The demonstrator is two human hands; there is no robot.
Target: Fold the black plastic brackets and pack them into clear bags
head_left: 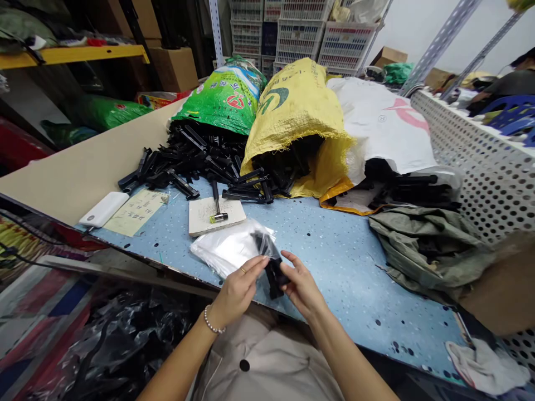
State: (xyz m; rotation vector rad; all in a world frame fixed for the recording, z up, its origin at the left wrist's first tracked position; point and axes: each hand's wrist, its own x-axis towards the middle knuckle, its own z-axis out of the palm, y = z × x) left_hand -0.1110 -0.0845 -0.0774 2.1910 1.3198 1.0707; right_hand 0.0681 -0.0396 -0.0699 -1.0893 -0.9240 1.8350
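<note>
Black plastic parts (273,277) in a crinkled clear bag (263,245) are gripped by left hand (236,295) and right hand (301,289).

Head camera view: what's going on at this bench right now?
A person holds a black plastic part between the left hand and right hand, beside a clear plastic bag on a blue speckled workbench. More black parts spill from a green woven sack and a yellow woven sack, near a small hammer.

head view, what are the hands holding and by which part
The right hand holds a black plastic part by its side, fingertips against it. The left hand reaches its upper end, but whether it grips there is hard to tell.
</note>
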